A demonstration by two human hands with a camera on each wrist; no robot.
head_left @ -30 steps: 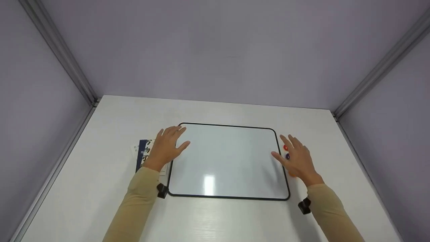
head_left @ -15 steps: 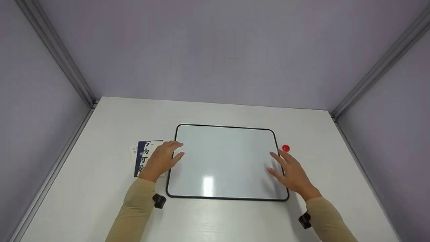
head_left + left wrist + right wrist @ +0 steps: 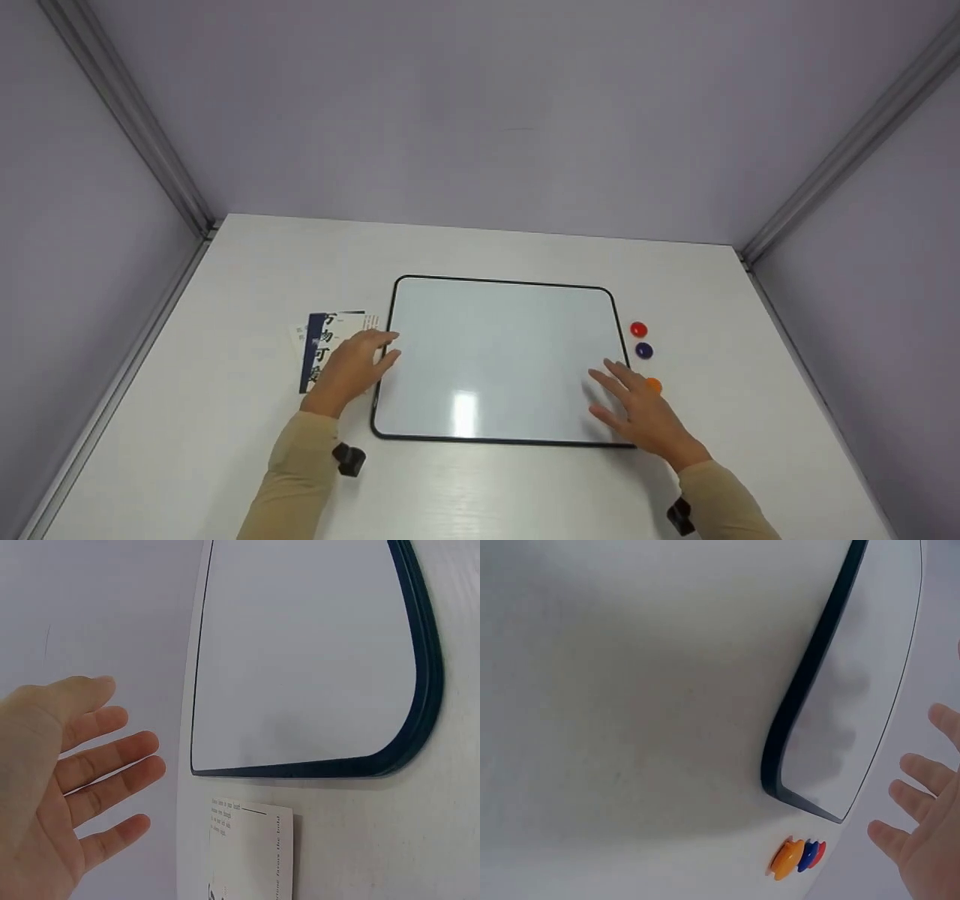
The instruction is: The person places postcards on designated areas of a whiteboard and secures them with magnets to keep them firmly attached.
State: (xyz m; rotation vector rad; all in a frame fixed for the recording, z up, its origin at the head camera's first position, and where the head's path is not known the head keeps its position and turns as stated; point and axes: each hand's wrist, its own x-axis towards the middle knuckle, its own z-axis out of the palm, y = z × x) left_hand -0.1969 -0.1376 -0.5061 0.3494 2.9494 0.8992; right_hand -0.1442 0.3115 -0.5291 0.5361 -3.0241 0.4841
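Note:
A whiteboard (image 3: 495, 352) with a black rim and rounded corners lies flat on the white table. My left hand (image 3: 351, 369) hovers over its left edge, fingers relaxed and nothing in them. Under that hand lie several printed cards (image 3: 321, 341), the top one with a dark blue strip and large black characters; the hand hides part of them. My right hand (image 3: 641, 412) is held over the board's lower right corner with its fingers spread and holding nothing. Close by on the table are a red magnet (image 3: 638, 329), a dark blue magnet (image 3: 644, 350) and an orange magnet (image 3: 654, 385), partly covered by the hand.
The white table (image 3: 480, 495) runs back to a grey-lilac wall panel (image 3: 480, 112). Side panels framed with metal rails (image 3: 142, 120) stand left and right. Light glares off the board near its front edge.
Both hands have drawn back toward the front of the table, the left also slightly outward. The dark blue and orange magnets, hidden half a second ago, show again. Board and cards stay in place.

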